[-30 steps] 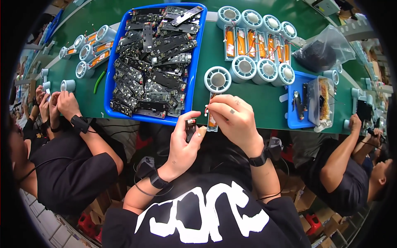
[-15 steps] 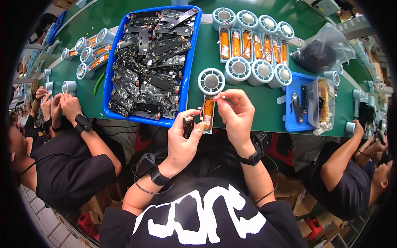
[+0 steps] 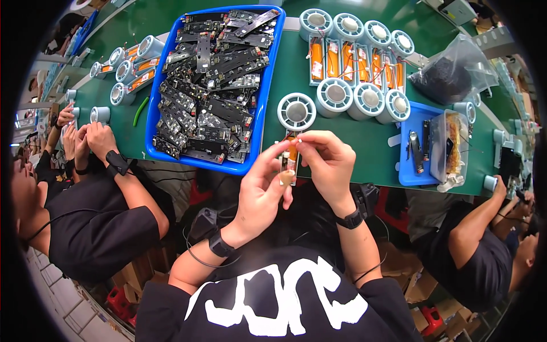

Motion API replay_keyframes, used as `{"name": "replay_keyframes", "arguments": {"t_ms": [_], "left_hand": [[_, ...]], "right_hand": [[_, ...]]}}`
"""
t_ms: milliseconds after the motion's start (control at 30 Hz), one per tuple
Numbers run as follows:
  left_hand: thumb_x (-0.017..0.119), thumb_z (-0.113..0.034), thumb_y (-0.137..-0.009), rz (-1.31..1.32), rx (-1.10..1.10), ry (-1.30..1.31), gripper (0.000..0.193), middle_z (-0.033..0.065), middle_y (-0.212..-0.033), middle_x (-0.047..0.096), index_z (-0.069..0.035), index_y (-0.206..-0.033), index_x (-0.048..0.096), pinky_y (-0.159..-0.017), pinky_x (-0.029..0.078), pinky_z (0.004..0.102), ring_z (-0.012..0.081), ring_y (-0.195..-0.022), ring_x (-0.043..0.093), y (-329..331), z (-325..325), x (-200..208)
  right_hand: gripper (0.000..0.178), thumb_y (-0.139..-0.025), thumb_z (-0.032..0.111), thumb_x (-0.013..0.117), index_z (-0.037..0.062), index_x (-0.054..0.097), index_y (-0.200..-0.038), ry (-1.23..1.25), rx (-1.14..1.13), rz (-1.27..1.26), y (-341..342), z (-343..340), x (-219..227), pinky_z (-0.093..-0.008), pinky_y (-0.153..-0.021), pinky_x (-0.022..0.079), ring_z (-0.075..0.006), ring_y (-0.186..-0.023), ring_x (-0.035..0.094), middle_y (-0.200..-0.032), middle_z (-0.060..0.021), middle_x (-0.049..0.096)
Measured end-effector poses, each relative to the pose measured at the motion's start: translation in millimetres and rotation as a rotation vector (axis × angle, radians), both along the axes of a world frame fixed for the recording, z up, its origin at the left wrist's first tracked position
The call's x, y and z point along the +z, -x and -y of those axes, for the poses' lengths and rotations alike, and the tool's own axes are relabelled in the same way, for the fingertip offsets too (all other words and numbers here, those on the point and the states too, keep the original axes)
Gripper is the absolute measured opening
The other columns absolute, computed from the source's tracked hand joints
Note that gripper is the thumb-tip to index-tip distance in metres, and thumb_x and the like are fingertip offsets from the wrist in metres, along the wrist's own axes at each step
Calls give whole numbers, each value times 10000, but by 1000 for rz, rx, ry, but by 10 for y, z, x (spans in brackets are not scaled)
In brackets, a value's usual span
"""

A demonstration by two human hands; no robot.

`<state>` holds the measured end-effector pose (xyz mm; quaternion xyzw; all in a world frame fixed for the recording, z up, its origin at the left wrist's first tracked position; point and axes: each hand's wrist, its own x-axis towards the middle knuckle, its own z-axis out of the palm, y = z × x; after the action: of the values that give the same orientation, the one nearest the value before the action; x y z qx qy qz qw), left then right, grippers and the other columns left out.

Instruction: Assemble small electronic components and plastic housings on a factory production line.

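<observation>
In front of me lies a light-blue housing with a round, spoked head [image 3: 296,112]. Its narrow body carries an orange battery pack [image 3: 293,153], partly covered by my hands. My left hand [image 3: 263,181] is closed on a small black circuit board [image 3: 284,162], held upright over the battery, its lower part hidden by the thumb. Thumb and forefinger of my right hand [image 3: 329,164] pinch a small white wire connector [image 3: 299,139] close to the left fingertips. Thin red wire runs beside the battery there.
A blue tray [image 3: 152,108] heaped with black circuit boards stands left of centre. Several housings with orange batteries [image 3: 347,60] are grouped at back right. A smaller blue tray [image 3: 410,174] and a plastic bag [image 3: 456,68] lie right. Co-workers sit on both sides.
My left hand has moved right and turned, bringing the circuit board over the battery, closer to my right hand. The right hand still pinches the connector. The whole view has shifted slightly.
</observation>
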<state>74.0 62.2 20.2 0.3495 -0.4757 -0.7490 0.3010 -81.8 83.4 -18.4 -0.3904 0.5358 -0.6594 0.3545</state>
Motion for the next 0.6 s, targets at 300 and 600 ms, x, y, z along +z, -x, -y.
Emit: {"name": "replay_keyframes", "arguments": {"t_ms": [300,600], "left_hand": [[616,-270,-1037,-65,96,2,546,79,-974,573,-32,-1485,413,-443,436,228,85,-588,526,-1,64,-133],[629,-253,-1032,81,119,116,515,61,-971,573,-24,-1459,455,-439,419,214,65,-572,516,7,45,-133]], "right_hand": [[163,-811,-68,735,6,729,-956,232,-31,-533,51,100,23,-300,-621,554,-226,-715,695,-876,-111,731],[205,-753,-48,762,20,710,-939,266,15,-725,109,119,94,-334,-611,546,-253,-704,680,-853,-92,707]]}}
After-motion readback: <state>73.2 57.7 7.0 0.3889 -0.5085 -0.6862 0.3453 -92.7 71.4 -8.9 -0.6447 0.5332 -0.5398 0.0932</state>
